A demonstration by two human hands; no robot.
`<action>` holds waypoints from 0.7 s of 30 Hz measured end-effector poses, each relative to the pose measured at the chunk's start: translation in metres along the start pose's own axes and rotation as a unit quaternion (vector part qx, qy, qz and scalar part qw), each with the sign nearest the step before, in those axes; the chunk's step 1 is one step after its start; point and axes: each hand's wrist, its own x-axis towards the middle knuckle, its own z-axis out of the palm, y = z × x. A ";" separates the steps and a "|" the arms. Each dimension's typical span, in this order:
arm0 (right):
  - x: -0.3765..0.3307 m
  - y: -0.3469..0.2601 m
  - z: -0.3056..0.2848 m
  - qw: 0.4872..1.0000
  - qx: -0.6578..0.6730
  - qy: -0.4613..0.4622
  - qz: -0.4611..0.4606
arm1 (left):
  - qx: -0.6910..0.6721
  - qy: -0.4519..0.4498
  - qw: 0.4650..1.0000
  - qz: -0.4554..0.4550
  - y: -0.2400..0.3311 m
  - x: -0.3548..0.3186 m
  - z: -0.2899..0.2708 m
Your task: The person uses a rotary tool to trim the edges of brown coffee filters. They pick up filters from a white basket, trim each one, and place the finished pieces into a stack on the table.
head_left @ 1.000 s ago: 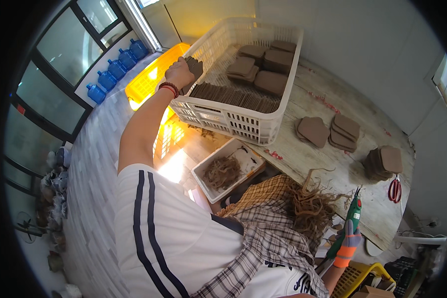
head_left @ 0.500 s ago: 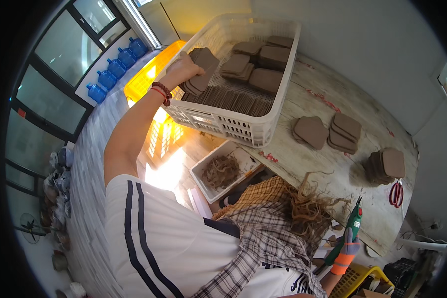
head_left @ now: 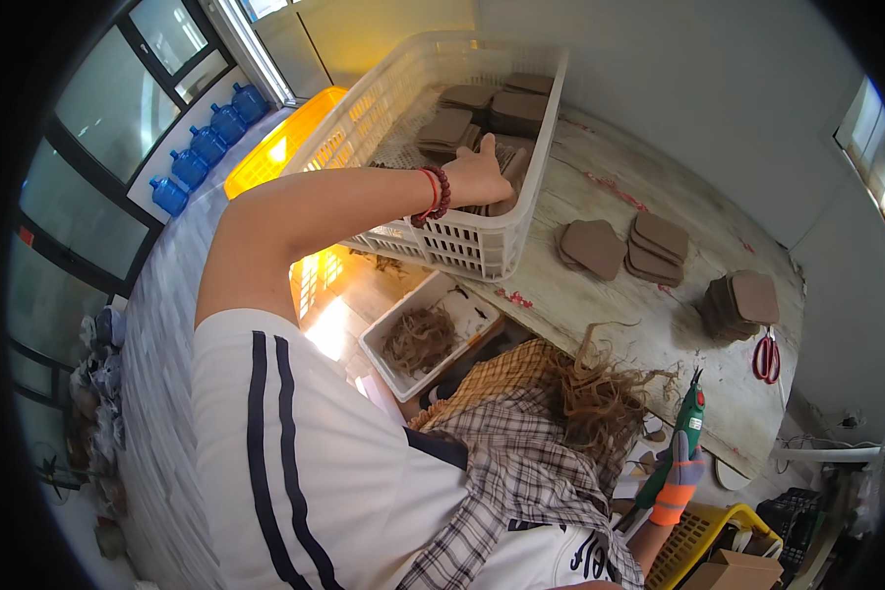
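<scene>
My left hand (head_left: 479,179), bare with a beaded bracelet, reaches into the white plastic crate (head_left: 535,177). At the crate's near right corner its fingers are around thin brown rounded-square pads (head_left: 510,197); my palm and arm partly hide them. More pads lie stacked farther back in the crate. My right hand (head_left: 678,477), in a grey and orange glove, grips green powered shears (head_left: 691,415). Their dark, narrow jaws point up beside the table edge. A tangle of brown shavings (head_left: 600,398) rests on my lap next to the table.
Several pad stacks sit on the table (head_left: 600,187), the nearest stack (head_left: 740,303) beside red-handled scissors (head_left: 767,358). Below is a white bin (head_left: 433,334) of shavings. A bright yellow crate (head_left: 283,147) stands at left, another yellow basket (head_left: 696,543) at lower right. Blue water jugs (head_left: 189,167) line the wall.
My left hand has moved right across the crate, from its left side with a fan of pads to the near right corner. The right hand still holds the shears.
</scene>
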 end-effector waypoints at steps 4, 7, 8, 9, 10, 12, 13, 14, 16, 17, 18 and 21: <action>-0.010 -0.007 0.003 1.000 0.000 -0.009 -0.002 | -0.037 -0.081 0.996 0.006 0.002 0.006 -0.002; -0.013 -0.003 0.001 1.000 0.000 -0.007 -0.008 | -0.143 -0.094 0.984 0.052 -0.013 0.003 -0.012; -0.015 -0.004 0.001 1.000 0.000 -0.006 -0.013 | -0.189 -0.091 0.975 0.070 -0.013 -0.001 -0.017; -0.017 -0.005 0.002 1.000 -0.003 -0.003 -0.018 | -0.243 -0.131 0.961 0.004 -0.008 -0.005 -0.022; -0.017 -0.003 0.000 1.000 0.003 -0.003 -0.016 | -0.282 -0.146 0.948 -0.005 -0.004 -0.010 -0.027; -0.016 0.001 -0.006 1.000 0.015 -0.003 -0.009 | -0.355 -0.178 0.918 -0.025 -0.004 -0.021 -0.034; -0.017 0.000 -0.007 1.000 0.010 -0.002 -0.012 | -0.331 -0.156 0.930 -0.030 -0.005 -0.016 -0.033; -0.016 -0.003 -0.005 1.000 0.006 -0.001 -0.014 | -0.379 -0.160 0.912 -0.009 -0.006 -0.020 -0.034; -0.017 -0.008 -0.004 1.000 0.001 0.002 -0.015 | -0.393 -0.130 0.910 -0.035 -0.012 -0.015 -0.030; -0.018 -0.008 -0.003 1.000 0.003 0.004 -0.015 | -0.397 -0.127 0.908 -0.033 -0.012 -0.016 -0.028; -0.017 -0.007 -0.002 1.000 0.006 0.001 -0.017 | -0.383 -0.118 0.915 -0.034 -0.010 -0.017 -0.030; -0.011 0.007 -0.010 1.000 0.010 -0.001 -0.018 | -0.353 -0.148 0.923 -0.029 -0.013 -0.009 -0.031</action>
